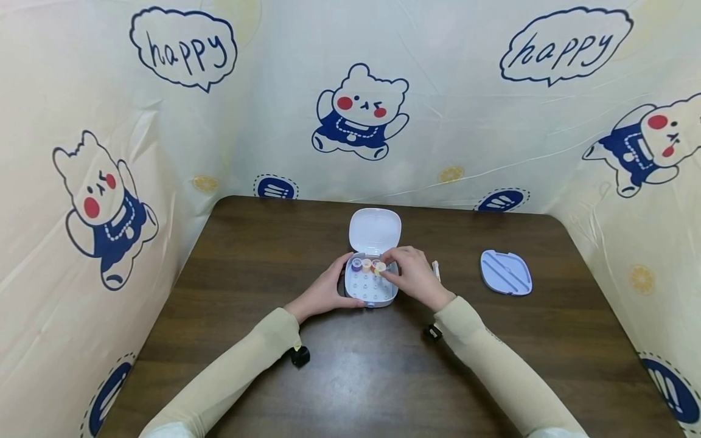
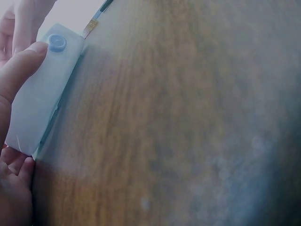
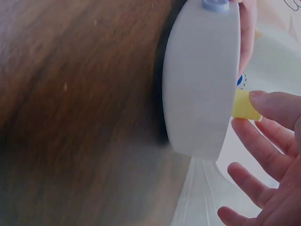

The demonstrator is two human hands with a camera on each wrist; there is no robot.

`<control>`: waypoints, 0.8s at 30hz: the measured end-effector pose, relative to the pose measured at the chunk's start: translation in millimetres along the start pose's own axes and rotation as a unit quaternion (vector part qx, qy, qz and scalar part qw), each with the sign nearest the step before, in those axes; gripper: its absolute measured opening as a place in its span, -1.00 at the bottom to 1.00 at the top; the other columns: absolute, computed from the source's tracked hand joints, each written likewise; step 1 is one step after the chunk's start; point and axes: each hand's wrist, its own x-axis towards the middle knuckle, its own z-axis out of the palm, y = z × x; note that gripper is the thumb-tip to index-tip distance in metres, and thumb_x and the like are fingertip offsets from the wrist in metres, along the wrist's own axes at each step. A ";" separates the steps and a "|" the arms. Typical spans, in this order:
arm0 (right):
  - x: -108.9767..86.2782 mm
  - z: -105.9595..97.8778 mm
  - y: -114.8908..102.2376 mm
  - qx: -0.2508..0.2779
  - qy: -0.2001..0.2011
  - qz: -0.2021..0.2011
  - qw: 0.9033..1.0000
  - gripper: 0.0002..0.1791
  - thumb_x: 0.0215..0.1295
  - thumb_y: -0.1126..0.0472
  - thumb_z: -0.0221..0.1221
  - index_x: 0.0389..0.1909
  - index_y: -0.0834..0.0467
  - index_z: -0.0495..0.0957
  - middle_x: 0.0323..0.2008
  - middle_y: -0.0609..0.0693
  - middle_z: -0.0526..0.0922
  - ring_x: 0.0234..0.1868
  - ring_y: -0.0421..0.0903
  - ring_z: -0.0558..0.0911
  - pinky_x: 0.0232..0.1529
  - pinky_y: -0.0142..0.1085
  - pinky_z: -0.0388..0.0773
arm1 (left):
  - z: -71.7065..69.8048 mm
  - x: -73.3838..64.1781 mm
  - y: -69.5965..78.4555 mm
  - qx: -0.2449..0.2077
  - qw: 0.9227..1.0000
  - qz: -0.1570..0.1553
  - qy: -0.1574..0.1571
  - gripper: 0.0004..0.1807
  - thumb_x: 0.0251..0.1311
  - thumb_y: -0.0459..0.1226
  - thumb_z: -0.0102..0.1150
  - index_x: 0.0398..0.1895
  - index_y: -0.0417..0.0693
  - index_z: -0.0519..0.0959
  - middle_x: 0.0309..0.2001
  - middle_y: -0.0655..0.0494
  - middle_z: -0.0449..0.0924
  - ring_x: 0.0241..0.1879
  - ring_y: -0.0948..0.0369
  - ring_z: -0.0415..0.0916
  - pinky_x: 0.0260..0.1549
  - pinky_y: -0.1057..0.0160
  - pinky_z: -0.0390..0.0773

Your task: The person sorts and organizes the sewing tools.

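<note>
A small white box (image 1: 370, 295) with rows of little studs inside stands on the table, its lid (image 1: 375, 230) raised at the back. My left hand (image 1: 327, 289) grips the box's left side, the thumb lying at the front by the blue button catch (image 2: 58, 42). Between the thumb and fingers of my right hand (image 1: 413, 272) is a small yellow cylinder (image 3: 243, 105), pinched over the box's right back part. Along the back row sit a purple cylinder (image 1: 356, 264) and an orange one (image 1: 367, 265); another beside them is partly covered by the yellow one.
A light blue flat tray or lid (image 1: 506, 272) with diagonal grooves lies on the table (image 1: 350, 377) to the right. Behind my right hand shows part of a thin stick-like thing (image 1: 436, 271). Printed cloth (image 1: 449, 121) closes off the back and sides.
</note>
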 end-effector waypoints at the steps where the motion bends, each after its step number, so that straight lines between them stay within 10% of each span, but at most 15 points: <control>1: 0.5 1.2 -0.9 -0.002 0.002 -0.001 1.000 -0.78 0.33 0.19 0.42 -0.06 0.10 0.68 -0.12 0.00 0.75 0.14 0.09 0.56 0.33 0.18 0.29 | -0.1 0.0 0.2 0.000 1.000 0.001 0.000 0.35 -0.06 0.12 0.66 0.68 0.02 -0.03 0.59 -0.01 0.13 0.52 0.08 0.20 0.49 -0.05 0.21; 24: 8.1 30.3 -15.6 -0.027 0.046 -0.022 0.998 -0.80 0.27 0.19 0.47 -0.15 0.07 0.68 -0.21 -0.08 0.75 0.13 0.08 0.56 0.38 0.36 0.17 | -0.3 0.3 1.2 0.004 1.000 -0.004 -0.002 0.34 -0.06 0.11 0.66 0.67 0.06 -0.04 0.59 0.00 0.13 0.50 0.09 0.22 0.48 -0.04 0.24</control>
